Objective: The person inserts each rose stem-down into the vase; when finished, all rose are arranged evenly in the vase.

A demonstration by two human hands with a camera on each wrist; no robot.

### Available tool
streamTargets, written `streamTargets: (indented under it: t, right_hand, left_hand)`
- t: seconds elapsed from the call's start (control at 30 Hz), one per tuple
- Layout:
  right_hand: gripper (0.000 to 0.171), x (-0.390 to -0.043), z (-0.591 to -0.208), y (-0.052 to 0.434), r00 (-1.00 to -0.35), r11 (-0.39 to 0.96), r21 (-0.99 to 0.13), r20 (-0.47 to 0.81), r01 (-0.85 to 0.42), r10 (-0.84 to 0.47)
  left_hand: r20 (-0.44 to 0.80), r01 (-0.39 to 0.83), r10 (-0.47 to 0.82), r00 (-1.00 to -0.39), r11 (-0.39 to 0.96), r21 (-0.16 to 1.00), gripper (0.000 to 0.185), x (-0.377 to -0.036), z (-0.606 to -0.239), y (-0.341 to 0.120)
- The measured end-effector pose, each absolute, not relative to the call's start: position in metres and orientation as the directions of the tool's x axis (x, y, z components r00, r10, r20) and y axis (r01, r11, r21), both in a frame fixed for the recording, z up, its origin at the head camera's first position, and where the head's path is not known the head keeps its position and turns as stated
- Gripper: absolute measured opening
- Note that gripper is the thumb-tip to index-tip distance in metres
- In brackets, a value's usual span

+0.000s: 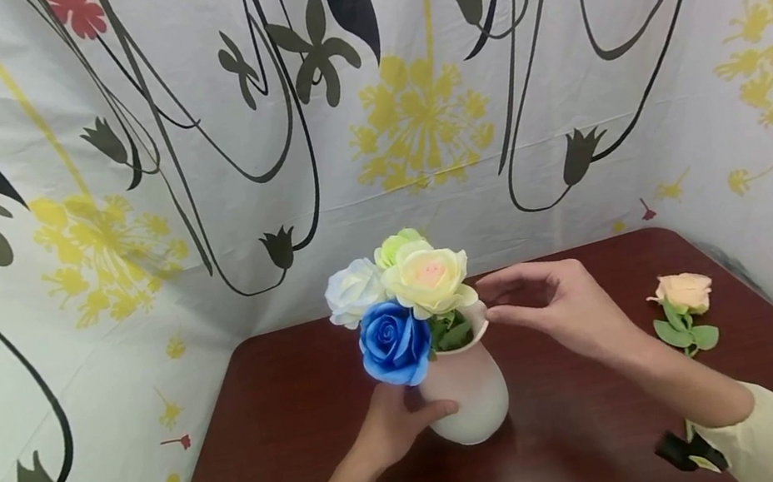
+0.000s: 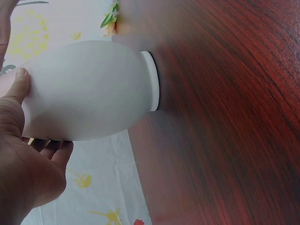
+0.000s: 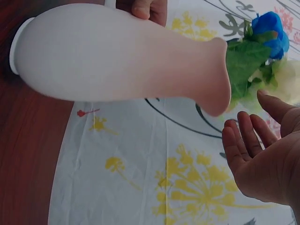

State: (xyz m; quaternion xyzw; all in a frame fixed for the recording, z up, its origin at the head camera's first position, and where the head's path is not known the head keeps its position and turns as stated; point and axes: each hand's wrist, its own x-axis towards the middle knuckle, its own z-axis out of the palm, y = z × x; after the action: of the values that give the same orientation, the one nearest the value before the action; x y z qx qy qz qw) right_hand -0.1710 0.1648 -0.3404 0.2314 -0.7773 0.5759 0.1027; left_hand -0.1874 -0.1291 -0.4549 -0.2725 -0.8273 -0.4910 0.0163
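Note:
A pale vase stands upright on the dark red table, its mouth flared. My left hand grips its side, thumb in front and fingers curled around behind, as the left wrist view shows. In the mouth stand a blue rose, a cream rose, a whitish rose and a light green flower. Their green leaves fill the opening. At the right of the rim is my right hand, fingers loosely bent with nothing between them, fingertips close by the lip.
A peach rose with leaves lies on the table at the right, its stem passing behind the right forearm. A small black object is beside the right sleeve. A flower-printed cloth rises behind the table and along its sides.

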Motion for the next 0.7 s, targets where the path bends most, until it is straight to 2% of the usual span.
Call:
streamTargets:
  t: [0.43,0.7]
  right_hand:
    - [0.052,-0.173,-0.354,0.216,-0.918,0.216,-0.895,0.363,-0.391,-0.158]
    - [0.053,-0.178,-0.375,0.270,-0.965,0.233,-0.936,0.258,-0.264,-0.055]
  left_hand:
    - [0.296,0.464,0.428,-0.854,0.368,0.806,0.092,-0.189,-0.456,-0.130]
    - [0.280,0.449,0.428,-0.859,0.368,0.814,0.091,-0.187,-0.456,-0.129]
